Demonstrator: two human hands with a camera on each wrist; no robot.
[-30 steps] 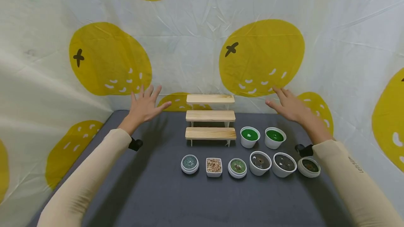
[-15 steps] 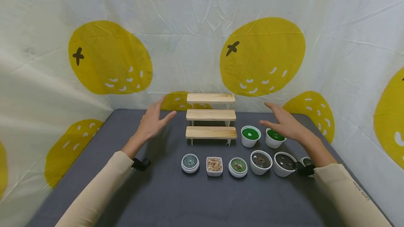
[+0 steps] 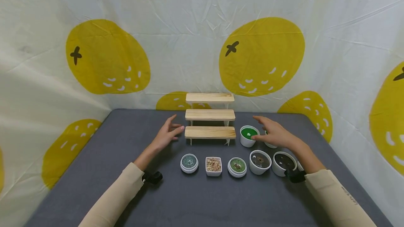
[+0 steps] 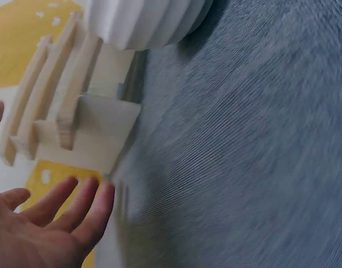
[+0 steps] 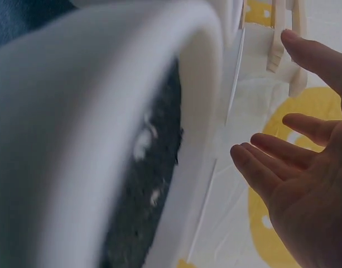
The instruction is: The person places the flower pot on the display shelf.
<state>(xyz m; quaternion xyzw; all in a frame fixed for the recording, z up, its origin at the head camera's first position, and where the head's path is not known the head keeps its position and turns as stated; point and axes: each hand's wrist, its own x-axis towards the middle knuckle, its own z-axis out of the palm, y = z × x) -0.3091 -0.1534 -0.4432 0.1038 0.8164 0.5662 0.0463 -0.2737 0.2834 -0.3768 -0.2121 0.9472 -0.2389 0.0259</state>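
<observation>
Left hand point(image 3: 165, 136) loose beside wooden stand point(image 3: 209, 133), right hand point(image 3: 277, 135) loose near green-filled cup point(image 3: 247, 133); neither grips anything. Wrist camera point(image 3: 295, 176) should probably clear nearby dark-filled cup point(image 3: 283, 162).

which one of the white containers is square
The dish of tan bits, second from left in the front row, between two round pots. It has four corners; the others clearly visible are round.
</observation>
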